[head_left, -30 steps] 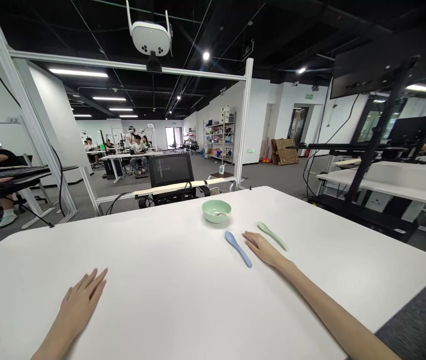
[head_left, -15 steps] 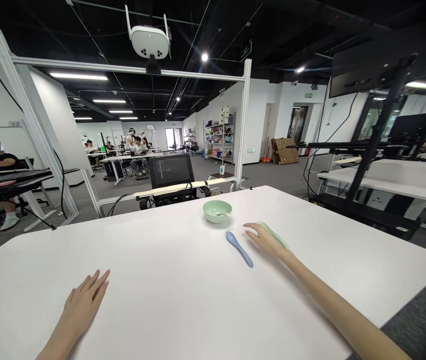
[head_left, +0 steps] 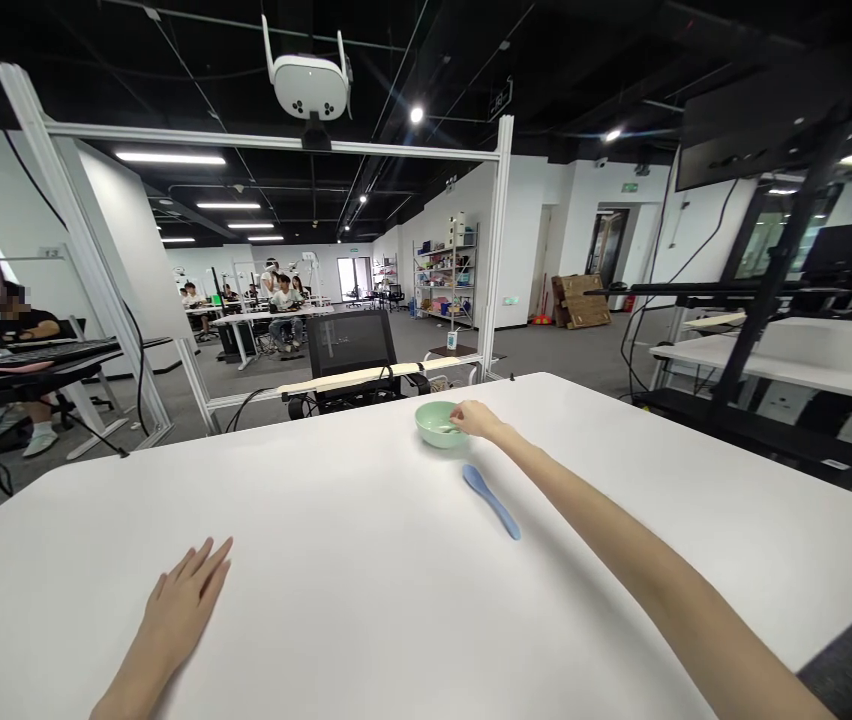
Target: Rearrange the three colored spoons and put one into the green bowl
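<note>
Toward the far edge of the white table [head_left: 336, 560] stands a light green bowl [head_left: 432, 432]. A small pale spoon [head_left: 448, 430] lies in it, its handle toward the right rim. My right hand [head_left: 477, 420] is over that rim, fingers closed in a pinch on the spoon's handle; the fingertips are partly hidden. Nearer to me a blue spoon [head_left: 492, 502] rests on the tabletop, left of my right forearm. My left hand [head_left: 184, 592] lies flat on the table at the left, fingers stretched out, holding nothing.
Beyond the table's far edge are an office chair [head_left: 351, 345] and a metal frame [head_left: 497, 250] carrying a white device with antennas [head_left: 311, 85]. A black stand [head_left: 763, 260] rises at the right. Several people work at desks in the background.
My right hand has moved left and away from me to the bowl's rim, and its fingers have closed. The green utensil beside it is now out of sight. My left hand stays flat.
</note>
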`<state>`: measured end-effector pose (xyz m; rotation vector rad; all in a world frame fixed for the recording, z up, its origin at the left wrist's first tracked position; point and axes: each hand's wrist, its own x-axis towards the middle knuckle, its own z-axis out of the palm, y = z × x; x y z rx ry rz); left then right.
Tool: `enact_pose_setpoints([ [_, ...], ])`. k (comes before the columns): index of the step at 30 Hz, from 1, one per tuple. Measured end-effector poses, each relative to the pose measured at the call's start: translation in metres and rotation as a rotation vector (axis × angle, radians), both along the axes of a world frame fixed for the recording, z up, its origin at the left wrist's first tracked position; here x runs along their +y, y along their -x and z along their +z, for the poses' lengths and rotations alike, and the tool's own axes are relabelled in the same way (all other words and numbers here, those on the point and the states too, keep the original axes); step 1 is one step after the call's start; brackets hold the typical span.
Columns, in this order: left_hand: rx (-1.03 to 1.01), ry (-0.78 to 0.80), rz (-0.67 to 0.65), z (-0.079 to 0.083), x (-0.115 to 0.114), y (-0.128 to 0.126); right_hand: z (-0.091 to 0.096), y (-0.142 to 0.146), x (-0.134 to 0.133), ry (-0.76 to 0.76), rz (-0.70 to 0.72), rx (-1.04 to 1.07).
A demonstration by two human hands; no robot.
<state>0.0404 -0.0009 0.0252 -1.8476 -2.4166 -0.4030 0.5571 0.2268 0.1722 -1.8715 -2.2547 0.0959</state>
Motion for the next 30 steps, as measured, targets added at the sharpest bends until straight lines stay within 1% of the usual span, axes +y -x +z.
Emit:
enact_pose_setpoints([
  [6,-0.002,0.016,-0.006,0.001,-0.001,-0.001,-0.004,0.012,0.016,0.072,-0.063,-0.106],
  [11,-0.010,0.016,-0.003,0.001,-0.002,-0.001,-0.005,0.018,0.021,0.106,-0.055,-0.128],
  [16,-0.007,0.013,0.001,0.002,-0.004,-0.003,-0.001,0.017,0.018,0.045,-0.026,-0.072],
  [19,-0.004,0.003,-0.005,0.003,-0.005,-0.003,0.005,0.011,0.008,-0.035,-0.006,-0.023],
  [22,0.002,-0.004,-0.012,0.003,-0.004,-0.002,0.005,0.008,-0.016,-0.147,0.026,0.066],
  [25,0.008,0.022,-0.001,0.005,-0.004,-0.004,-0.009,0.015,-0.057,-0.259,0.114,0.256],
  [27,0.007,0.051,0.005,0.008,-0.005,-0.006,-0.026,0.027,-0.091,-0.250,0.172,0.366],
  [30,-0.005,0.072,0.003,0.014,-0.007,-0.010,-0.053,0.055,-0.142,-0.145,0.188,0.426],
])
